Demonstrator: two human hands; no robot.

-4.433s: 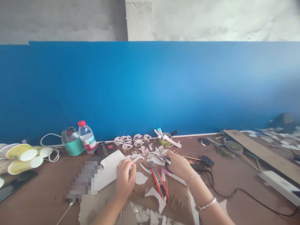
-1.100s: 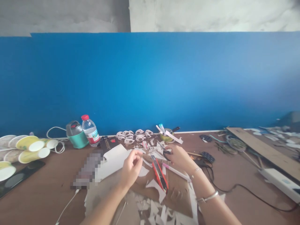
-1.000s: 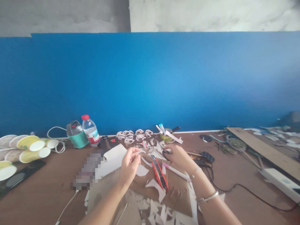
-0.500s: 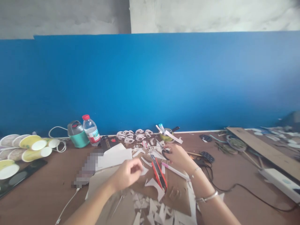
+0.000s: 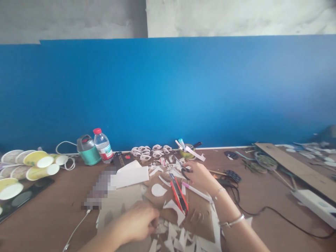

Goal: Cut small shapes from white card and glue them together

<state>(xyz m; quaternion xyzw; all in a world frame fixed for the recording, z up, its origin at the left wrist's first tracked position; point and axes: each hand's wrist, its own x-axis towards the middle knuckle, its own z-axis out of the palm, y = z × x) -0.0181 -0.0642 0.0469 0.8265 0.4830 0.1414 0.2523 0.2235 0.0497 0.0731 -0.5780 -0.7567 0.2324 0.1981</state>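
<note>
My right hand (image 5: 198, 175) grips a pair of scissors (image 5: 186, 169) by the dark handles, blades pointing away to the upper left. Low over the paper scraps (image 5: 174, 236) is my left hand (image 5: 140, 220), with its fingers curled together and turned downward. Whatever is between those fingertips is hidden. A white teardrop-shaped paper piece (image 5: 158, 190) lies on the brown board (image 5: 201, 218), just beyond my left hand. An orange box cutter (image 5: 178, 194) rests to the right of that piece. Beside the cutter lies a pink-and-white pen (image 5: 196, 191).
Several cut paper shapes with holes (image 5: 145, 153) are grouped at the back. A tape roll (image 5: 186, 151), a water bottle (image 5: 103, 146) and a teal container (image 5: 89, 152) stand near the blue partition (image 5: 168, 91). Paper cups (image 5: 34, 159) lie left; a power strip (image 5: 315, 206) sits right.
My left hand has moved down toward me, onto the scraps, uncovering the teardrop-shaped paper piece. My right hand with the scissors has stayed in nearly the same place.
</note>
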